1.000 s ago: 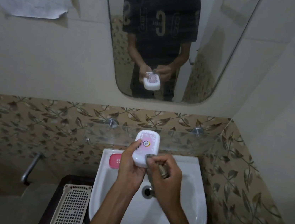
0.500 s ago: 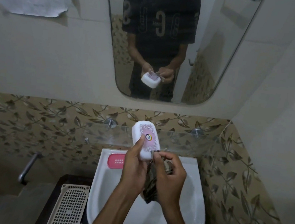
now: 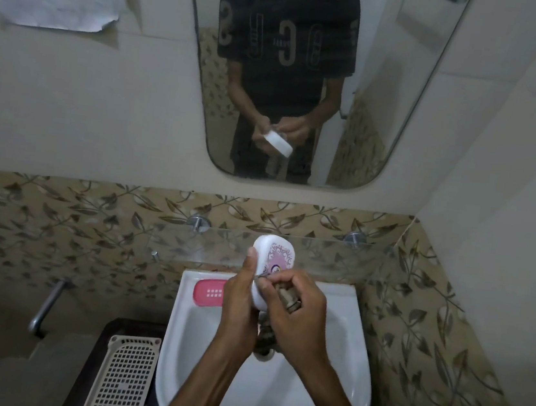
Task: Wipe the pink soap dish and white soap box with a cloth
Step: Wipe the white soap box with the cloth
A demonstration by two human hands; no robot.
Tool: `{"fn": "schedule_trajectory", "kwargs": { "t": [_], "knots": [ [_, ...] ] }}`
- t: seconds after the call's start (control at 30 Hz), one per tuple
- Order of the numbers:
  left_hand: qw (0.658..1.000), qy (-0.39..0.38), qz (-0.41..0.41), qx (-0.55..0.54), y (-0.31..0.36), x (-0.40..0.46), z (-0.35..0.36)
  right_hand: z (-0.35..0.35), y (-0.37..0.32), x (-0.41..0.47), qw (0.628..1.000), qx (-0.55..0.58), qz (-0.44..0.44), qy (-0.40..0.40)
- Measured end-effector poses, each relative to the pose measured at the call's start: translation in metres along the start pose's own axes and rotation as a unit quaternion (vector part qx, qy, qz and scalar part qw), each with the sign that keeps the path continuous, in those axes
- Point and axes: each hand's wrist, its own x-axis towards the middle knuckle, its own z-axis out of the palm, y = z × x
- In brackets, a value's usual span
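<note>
My left hand [image 3: 241,300] holds the white soap box [image 3: 272,254] upright above the sink, its pink patterned lid facing me. A dark patterned cloth [image 3: 287,298] is bunched in my right hand [image 3: 297,311], which presses it against the box's lower right edge. A tail of the cloth hangs down between my wrists. On the sink's back left corner lies the pink soap dish [image 3: 209,292], apart from both hands.
The white sink [image 3: 333,373] sits below a glass shelf [image 3: 337,258] and a wall mirror [image 3: 309,73]. A white perforated basket [image 3: 123,377] stands left of the sink, and a metal tap [image 3: 44,307] sticks out further left. A tiled wall closes in on the right.
The soap box has been turned and tilted in my left hand. My right hand with the cloth has slid from the box's lower end along its right edge.
</note>
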Motion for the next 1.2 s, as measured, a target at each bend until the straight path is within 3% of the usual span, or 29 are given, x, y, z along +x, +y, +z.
{"fn": "schedule_trajectory", "kwargs": {
  "t": [0.17,0.33,0.47,0.63,0.73,0.87,1.0,1.2],
  "knots": [
    [0.999,0.028,0.02,0.04,-0.005,-0.002,0.005,-0.009,0.005,0.031,0.986,0.048,0.123,0.106],
    [0.994,0.061,0.042,0.075,-0.001,0.0,0.002,0.003,-0.004,0.017,0.998,0.003,-0.04,-0.048],
    [0.991,0.046,0.038,0.124,-0.007,-0.003,0.007,-0.004,0.003,0.054,0.995,0.024,0.076,0.056],
    [0.992,0.064,0.013,0.109,-0.006,0.002,0.008,-0.004,0.005,0.061,0.991,0.048,0.115,0.053],
    [0.99,0.082,0.032,0.114,-0.004,0.003,0.007,0.001,-0.001,0.035,0.995,0.071,0.073,0.002],
    [0.997,0.042,-0.044,-0.041,0.001,0.002,0.003,0.01,-0.004,0.001,0.996,0.06,0.022,-0.066],
    [0.987,0.004,-0.1,-0.126,0.009,0.006,0.0,0.008,0.004,-0.014,0.997,0.008,-0.035,-0.068],
    [0.998,0.005,-0.044,-0.049,0.011,0.008,0.008,0.008,0.003,-0.018,0.997,-0.011,-0.069,0.033]
  ]
}}
